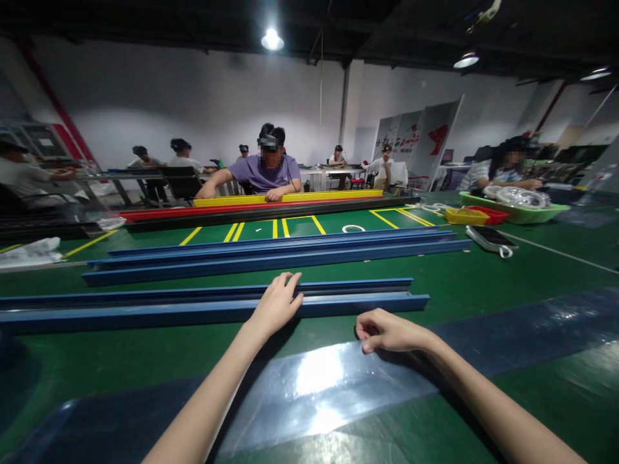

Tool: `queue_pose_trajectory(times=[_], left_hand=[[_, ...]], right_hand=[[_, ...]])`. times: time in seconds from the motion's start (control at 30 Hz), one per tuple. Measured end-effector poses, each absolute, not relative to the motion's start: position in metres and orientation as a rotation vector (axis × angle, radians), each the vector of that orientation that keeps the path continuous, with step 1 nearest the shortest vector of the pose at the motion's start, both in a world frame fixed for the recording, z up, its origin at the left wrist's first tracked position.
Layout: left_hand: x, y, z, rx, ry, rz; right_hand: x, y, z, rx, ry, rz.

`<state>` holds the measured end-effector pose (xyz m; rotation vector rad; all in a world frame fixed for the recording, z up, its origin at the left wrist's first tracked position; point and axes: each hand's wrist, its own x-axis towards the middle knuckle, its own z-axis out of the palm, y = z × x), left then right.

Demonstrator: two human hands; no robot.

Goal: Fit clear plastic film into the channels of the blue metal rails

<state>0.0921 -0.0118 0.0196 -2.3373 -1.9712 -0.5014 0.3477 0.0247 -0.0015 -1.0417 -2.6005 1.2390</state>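
Note:
My left hand (276, 301) lies over the nearest long blue channel strip (353, 305), fingers stretched out across its groove. Whether it presses on the strip I cannot tell. To the right, my right hand (389, 332) is closed, with thumb and finger pinched at the far edge of a long sheet of clear plastic film (309, 393). The film lies across the table in front of me and shines under the lamps. Parts of it are hidden under my forearms.
Beyond the near strip lie more blue channel strips (271, 254) on the green table (483, 270). A phone-like device (491, 239), a yellow tray (465, 216) and a green basket (520, 209) stand at the right. Opposite, a co-worker (265, 171) handles a yellow strip (333, 195).

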Motion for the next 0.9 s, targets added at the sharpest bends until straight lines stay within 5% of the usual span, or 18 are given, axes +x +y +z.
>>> queue_pose_trajectory(times=[0.13,0.63,0.9], left_hand=[[0.109,-0.026,0.039,-2.557,-1.895,-0.547],[0.118,-0.036,0.049,-2.928,-2.156,0.295],[0.084,-0.035,0.075,-2.983,-2.381,0.297]], right_hand=[[0.347,0.025,-0.002,-1.055,-2.572,1.254],[0.349,0.022,0.009,-1.045,-2.503,1.193],[0.355,0.026,0.009,-0.974,-2.592,-0.037]])
